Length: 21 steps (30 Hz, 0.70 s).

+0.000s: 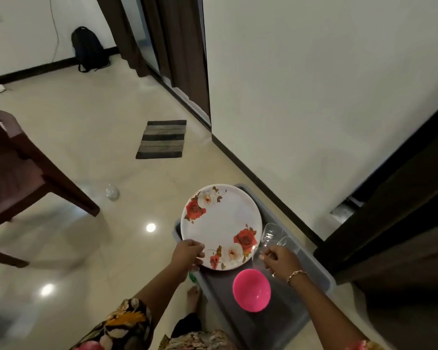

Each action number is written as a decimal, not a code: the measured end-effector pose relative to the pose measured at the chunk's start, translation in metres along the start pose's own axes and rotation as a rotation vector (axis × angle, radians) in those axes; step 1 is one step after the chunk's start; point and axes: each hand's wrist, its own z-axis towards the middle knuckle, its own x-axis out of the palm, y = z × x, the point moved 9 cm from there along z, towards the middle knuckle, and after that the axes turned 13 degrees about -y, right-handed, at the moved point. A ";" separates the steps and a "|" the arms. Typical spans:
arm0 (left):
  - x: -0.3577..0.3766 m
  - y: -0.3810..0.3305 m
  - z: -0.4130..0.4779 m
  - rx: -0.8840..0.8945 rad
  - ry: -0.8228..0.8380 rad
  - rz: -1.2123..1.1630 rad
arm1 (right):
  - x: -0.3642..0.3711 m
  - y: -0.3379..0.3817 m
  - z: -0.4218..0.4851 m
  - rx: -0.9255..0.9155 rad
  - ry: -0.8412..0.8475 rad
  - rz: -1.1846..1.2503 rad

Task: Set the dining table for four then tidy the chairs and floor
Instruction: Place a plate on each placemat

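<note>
A white plate [221,224] with red and white roses is held level above a grey plastic bin [319,270] on the floor. My left hand [187,252] grips the plate's near left rim. My right hand [280,260] is closed around clear drinking glasses [272,232] at the plate's right edge. A pink bowl [251,290] lies inside the bin, just below both hands. Something green [192,277] peeks out under my left wrist.
A dark wooden chair [36,173] stands to the left. A clear plastic bottle [111,192] lies on the glossy tiled floor near its leg. Farther off are a striped mat [162,138] and a black backpack [87,49] by the wall. A dark door frame [390,198] rises on the right.
</note>
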 end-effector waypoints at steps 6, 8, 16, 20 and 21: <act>-0.002 -0.065 0.116 0.124 -0.075 0.188 | 0.036 0.007 0.052 0.223 -0.059 0.249; 0.004 -0.088 0.151 0.186 -0.106 0.254 | 0.050 0.005 0.067 0.340 -0.086 0.373; 0.057 -0.113 0.249 0.327 0.051 0.636 | 0.106 -0.010 0.103 0.710 -0.138 0.683; 0.084 -0.102 0.262 0.281 0.263 0.678 | 0.112 -0.019 0.111 0.824 -0.189 0.781; 0.087 -0.099 0.265 0.267 0.287 0.671 | 0.113 -0.021 0.111 0.842 -0.195 0.795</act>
